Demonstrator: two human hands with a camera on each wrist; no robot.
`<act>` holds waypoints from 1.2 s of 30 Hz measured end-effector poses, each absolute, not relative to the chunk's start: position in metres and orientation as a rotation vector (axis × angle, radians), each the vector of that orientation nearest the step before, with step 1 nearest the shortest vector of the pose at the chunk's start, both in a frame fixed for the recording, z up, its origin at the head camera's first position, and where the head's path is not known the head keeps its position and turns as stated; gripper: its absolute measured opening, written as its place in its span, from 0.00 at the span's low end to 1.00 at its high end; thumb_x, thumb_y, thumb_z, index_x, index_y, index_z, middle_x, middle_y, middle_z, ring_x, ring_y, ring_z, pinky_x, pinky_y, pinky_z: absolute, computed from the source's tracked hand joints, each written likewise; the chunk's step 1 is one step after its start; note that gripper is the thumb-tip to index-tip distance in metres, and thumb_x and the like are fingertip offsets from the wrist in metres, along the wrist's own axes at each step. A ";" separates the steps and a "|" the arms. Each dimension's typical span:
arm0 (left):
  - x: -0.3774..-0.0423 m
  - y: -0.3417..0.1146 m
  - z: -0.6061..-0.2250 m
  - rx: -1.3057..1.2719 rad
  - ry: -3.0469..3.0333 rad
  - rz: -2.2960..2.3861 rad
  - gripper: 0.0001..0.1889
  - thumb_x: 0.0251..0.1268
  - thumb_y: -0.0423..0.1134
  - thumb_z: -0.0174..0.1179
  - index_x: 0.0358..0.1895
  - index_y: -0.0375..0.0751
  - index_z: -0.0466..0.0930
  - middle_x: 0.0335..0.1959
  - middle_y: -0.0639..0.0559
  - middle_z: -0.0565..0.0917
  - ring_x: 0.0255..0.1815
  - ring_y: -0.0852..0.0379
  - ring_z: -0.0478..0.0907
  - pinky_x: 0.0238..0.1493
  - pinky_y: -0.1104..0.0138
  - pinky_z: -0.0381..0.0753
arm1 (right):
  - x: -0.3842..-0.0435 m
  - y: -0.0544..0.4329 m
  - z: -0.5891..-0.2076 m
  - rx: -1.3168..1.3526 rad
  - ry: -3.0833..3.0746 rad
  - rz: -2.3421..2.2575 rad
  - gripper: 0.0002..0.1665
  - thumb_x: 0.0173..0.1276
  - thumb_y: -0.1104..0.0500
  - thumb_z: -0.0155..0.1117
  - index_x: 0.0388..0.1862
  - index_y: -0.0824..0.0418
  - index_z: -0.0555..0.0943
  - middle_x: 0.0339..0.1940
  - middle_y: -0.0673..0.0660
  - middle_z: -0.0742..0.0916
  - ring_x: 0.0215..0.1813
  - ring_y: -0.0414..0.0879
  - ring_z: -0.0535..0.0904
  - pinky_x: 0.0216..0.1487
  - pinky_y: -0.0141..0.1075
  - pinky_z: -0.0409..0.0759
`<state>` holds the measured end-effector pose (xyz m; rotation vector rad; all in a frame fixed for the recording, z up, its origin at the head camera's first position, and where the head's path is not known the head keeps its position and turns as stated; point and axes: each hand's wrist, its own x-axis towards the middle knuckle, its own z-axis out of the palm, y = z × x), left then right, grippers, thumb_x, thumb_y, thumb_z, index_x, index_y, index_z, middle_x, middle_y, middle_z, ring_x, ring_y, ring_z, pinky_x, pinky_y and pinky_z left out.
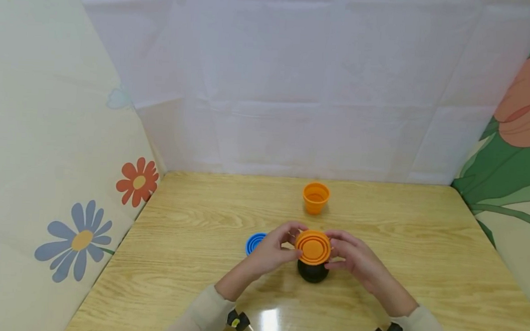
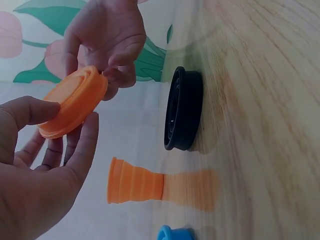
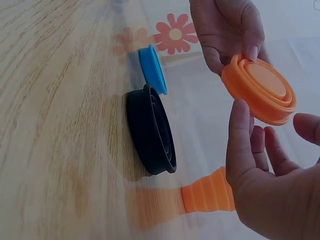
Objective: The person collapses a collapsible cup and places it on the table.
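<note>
An orange collapsible cup (image 1: 312, 248), folded flat with its rings showing, is held above the table. My left hand (image 1: 275, 250) pinches its edge, thumb on the upper face and fingers below, as the left wrist view shows. My right hand (image 1: 356, 258) is at the cup's other side with the fingers loosely bent. In the right wrist view its thumb (image 3: 307, 127) stands apart from the cup, and a fingertip is close to the edge; whether it touches I cannot tell. Below lies a black collapsed cup (image 1: 313, 273) on the table.
Farther back, an expanded orange cup (image 1: 315, 198) stands upright on the wooden table (image 1: 187, 281). A blue collapsed cup (image 1: 254, 242) lies left of the black one, partly hidden by my left hand. A white cloth (image 1: 269, 85) hangs behind the table.
</note>
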<state>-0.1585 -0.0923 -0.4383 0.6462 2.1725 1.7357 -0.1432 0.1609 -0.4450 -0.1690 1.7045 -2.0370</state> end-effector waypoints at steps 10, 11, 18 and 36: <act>-0.156 -0.088 -0.438 1.035 2.489 1.607 0.17 0.65 0.24 0.64 0.54 0.43 0.80 0.51 0.48 0.80 0.53 0.52 0.78 0.56 0.64 0.84 | -0.143 0.166 -0.445 -0.149 1.537 -2.085 0.15 0.83 0.49 0.49 0.53 0.54 0.79 0.45 0.51 0.84 0.43 0.46 0.86 0.48 0.42 0.88; -0.156 -0.088 -0.438 1.077 2.516 1.587 0.16 0.65 0.24 0.64 0.53 0.43 0.81 0.50 0.49 0.80 0.53 0.53 0.78 0.56 0.63 0.83 | -0.143 0.166 -0.445 -0.151 1.529 -2.088 0.16 0.83 0.48 0.48 0.53 0.55 0.79 0.45 0.51 0.84 0.43 0.46 0.86 0.48 0.42 0.88; -0.155 -0.084 -0.443 1.396 2.725 1.414 0.17 0.59 0.20 0.67 0.45 0.45 0.83 0.46 0.52 0.80 0.50 0.55 0.75 0.53 0.63 0.81 | -0.145 0.167 -0.445 -0.157 1.482 -2.085 0.17 0.83 0.48 0.47 0.51 0.54 0.81 0.45 0.52 0.86 0.43 0.46 0.86 0.46 0.39 0.88; -0.153 -0.077 -0.445 1.838 2.780 0.957 0.16 0.61 0.23 0.64 0.47 0.48 0.84 0.50 0.51 0.77 0.54 0.54 0.72 0.56 0.71 0.78 | -0.143 0.172 -0.444 -0.160 1.555 -2.097 0.15 0.79 0.62 0.49 0.61 0.64 0.69 0.53 0.54 0.82 0.47 0.46 0.86 0.48 0.40 0.87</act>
